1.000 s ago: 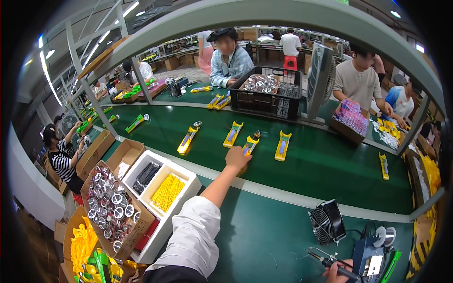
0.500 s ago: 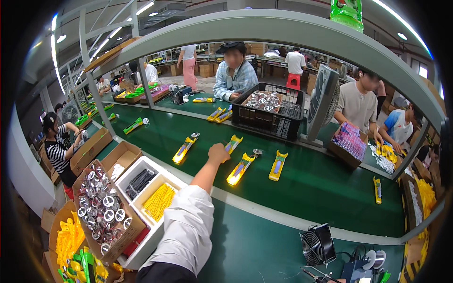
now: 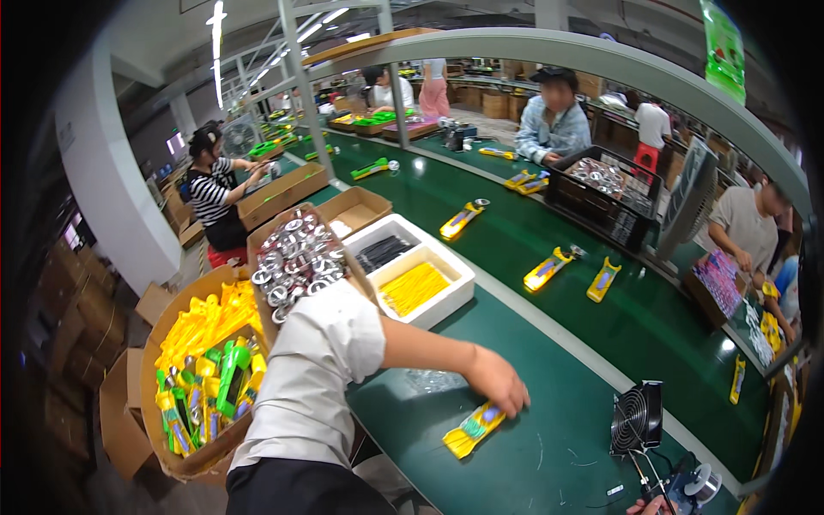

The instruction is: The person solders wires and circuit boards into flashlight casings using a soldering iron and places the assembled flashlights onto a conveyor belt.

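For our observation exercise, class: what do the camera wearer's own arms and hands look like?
The left arm wears a loose, wrinkled, whitish sleeve, with dark cloth below it in the picture. The forearm beyond is uncovered, and the left hand has no glove. The right hand barely shows at the lower edge; its sleeve is out of view.

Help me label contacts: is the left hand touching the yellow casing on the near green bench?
Touching. The head view shows the left hand with its fingers over the yellow casing's upper right end, no gap visible.
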A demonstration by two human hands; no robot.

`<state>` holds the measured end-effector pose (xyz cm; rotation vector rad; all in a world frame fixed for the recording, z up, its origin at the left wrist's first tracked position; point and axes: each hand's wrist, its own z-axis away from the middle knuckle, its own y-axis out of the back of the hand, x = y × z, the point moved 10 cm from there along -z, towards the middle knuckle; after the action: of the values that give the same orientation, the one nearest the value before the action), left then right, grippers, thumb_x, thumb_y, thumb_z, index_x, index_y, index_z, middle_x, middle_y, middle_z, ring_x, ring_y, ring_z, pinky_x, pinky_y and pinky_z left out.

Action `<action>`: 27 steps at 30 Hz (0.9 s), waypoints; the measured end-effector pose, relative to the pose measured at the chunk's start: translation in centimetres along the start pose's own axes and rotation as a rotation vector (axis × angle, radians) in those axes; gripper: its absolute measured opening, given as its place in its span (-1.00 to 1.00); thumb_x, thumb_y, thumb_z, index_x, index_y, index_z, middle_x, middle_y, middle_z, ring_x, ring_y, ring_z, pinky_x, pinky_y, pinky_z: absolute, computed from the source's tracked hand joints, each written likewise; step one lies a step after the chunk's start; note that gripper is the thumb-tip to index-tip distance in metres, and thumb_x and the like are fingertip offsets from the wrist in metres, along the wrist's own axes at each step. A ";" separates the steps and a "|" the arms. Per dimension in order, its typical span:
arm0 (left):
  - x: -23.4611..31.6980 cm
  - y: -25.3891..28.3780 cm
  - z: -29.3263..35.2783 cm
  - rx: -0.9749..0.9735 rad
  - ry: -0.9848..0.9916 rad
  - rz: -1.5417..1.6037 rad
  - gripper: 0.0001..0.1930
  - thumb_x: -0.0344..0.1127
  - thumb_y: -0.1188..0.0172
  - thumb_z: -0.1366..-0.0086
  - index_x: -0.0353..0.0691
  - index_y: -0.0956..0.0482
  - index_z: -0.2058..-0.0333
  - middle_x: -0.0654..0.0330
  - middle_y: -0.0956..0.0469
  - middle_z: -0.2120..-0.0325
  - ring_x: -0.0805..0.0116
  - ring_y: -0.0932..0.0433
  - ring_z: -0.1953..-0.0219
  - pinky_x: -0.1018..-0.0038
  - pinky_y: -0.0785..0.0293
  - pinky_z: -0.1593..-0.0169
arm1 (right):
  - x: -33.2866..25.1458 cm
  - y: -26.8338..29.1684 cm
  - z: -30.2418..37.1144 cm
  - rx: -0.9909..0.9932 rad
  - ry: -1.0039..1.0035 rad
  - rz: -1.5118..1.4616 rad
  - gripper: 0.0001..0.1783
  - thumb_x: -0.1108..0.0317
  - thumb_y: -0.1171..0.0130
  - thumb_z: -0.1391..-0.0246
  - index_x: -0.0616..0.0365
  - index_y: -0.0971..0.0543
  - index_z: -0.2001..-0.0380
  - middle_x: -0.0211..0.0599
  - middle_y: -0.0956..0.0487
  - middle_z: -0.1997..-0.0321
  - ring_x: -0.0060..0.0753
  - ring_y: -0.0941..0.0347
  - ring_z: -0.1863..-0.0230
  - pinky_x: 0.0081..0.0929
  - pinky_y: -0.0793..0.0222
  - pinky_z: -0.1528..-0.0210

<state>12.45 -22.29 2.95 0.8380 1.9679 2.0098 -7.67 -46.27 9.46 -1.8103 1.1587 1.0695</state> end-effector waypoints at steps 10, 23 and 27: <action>5.2 4.2 3.9 0.259 0.572 -0.478 -0.65 -0.39 0.05 -0.03 -0.13 -0.26 0.14 0.11 -0.33 0.18 0.18 -0.32 0.08 0.37 -0.31 0.08 | -1.0 -2.3 1.4 -0.162 0.068 0.000 -0.71 0.34 -0.13 0.12 0.32 -0.29 0.62 -0.24 -0.34 0.76 -0.52 -0.21 0.78 -0.65 -0.16 0.74; 11.3 10.4 37.0 0.146 1.848 -0.849 -0.83 -0.49 0.02 0.07 -0.18 -0.48 0.44 0.16 -0.43 0.49 0.20 -0.45 0.40 0.38 -0.42 0.36 | -1.0 -5.1 3.0 -0.278 0.040 0.033 -0.74 0.36 -0.09 0.11 0.31 -0.30 0.63 -0.29 -0.33 0.74 -0.55 -0.21 0.75 -0.66 -0.13 0.72; 14.0 12.6 25.6 0.445 1.190 -0.687 -0.80 -0.41 -0.02 0.09 -0.19 -0.46 0.40 0.22 -0.45 0.46 0.29 -0.45 0.39 0.43 -0.41 0.38 | 2.9 -3.5 2.4 -0.217 -0.036 0.076 -0.84 0.38 0.05 0.01 0.23 -0.25 0.45 -0.41 -0.25 0.68 -0.72 -0.15 0.77 -0.83 -0.02 0.74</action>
<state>17.39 5.61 17.29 -1.1893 2.6916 1.7067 -4.32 -43.92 6.31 -1.9156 1.1345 1.3098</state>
